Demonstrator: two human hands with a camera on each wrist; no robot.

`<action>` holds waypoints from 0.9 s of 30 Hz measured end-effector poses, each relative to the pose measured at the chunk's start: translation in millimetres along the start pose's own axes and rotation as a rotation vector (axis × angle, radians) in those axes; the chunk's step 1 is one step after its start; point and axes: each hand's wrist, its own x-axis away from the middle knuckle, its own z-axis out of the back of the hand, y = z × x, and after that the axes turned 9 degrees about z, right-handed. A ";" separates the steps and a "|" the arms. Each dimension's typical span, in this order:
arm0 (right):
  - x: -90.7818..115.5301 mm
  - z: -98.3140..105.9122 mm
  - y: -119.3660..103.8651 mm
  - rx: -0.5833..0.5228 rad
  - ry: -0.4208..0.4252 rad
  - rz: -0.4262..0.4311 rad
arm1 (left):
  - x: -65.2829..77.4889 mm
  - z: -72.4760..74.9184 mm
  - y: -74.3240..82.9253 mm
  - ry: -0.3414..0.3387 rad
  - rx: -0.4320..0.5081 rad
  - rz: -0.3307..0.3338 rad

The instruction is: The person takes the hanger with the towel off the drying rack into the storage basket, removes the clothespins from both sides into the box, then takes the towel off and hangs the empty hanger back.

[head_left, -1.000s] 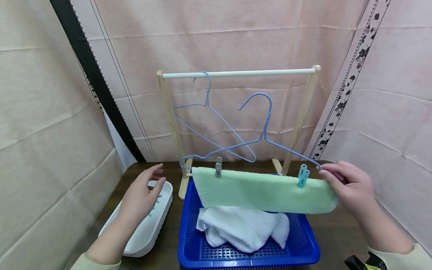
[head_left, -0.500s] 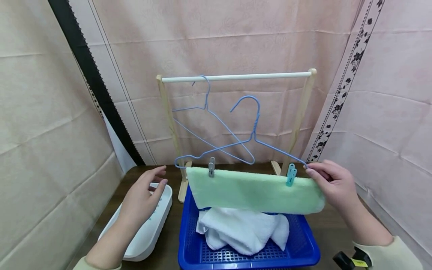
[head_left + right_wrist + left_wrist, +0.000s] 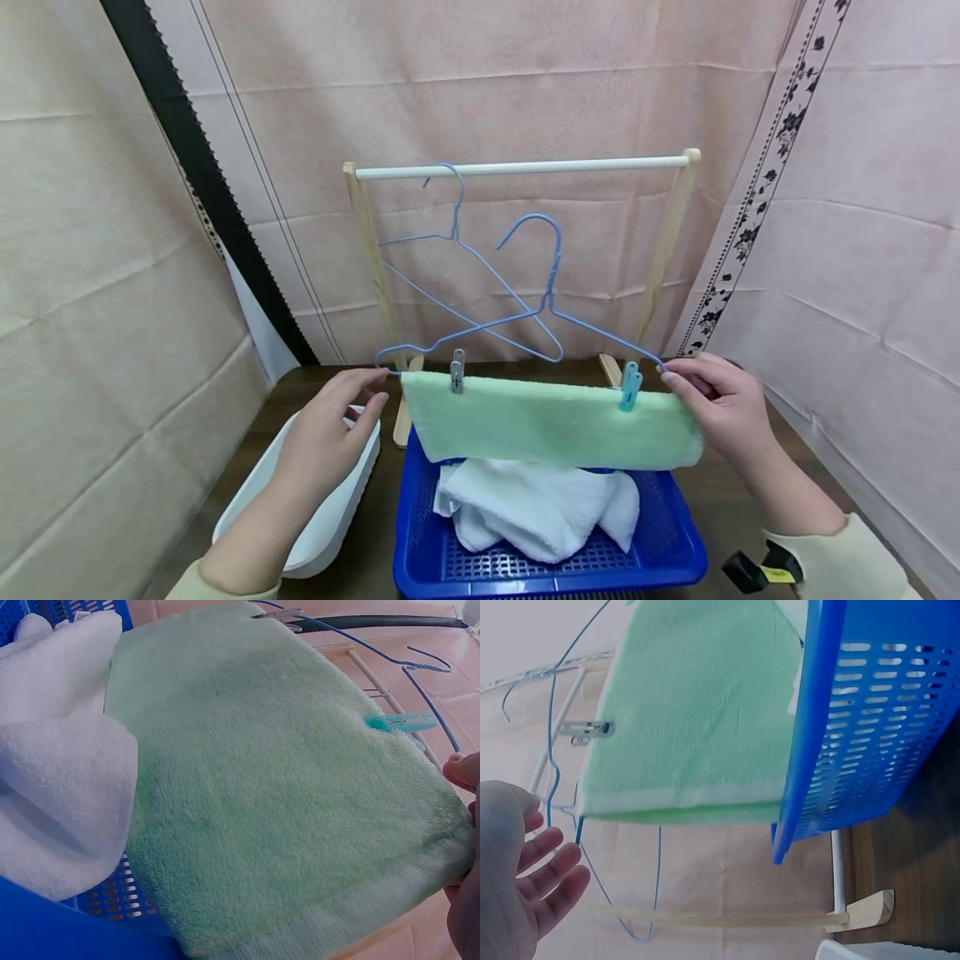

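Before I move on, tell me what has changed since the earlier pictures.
The right fingers, still pinching the held blue hanger, have carried it leftward with the pale green towel, gray clothespin and turquoise clothespin. The left fingers have moved rightward to its left end; whether they touch is unclear. The white towel, blue basket and second hanger on the rack stayed put.

Pale, creased cloth (image 3: 585, 100) hangs behind a dark brown table (image 3: 718, 508); a black band (image 3: 206, 183) with a jagged edge slants down at left; a black floral border (image 3: 750, 225) trims the right; a white, rounded tray (image 3: 330, 521) sits on the tabletop's left side.
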 end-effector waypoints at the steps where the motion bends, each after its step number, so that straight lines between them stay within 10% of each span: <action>1: -0.2 -0.7 0.1 0.000 0.000 0.000 | -0.2 -0.6 1.2 -0.002 -0.004 -0.004; 27: -1.8 -16.3 -5.1 0.038 -0.025 0.014 | -2.8 -13.7 34.7 0.008 -0.064 -0.120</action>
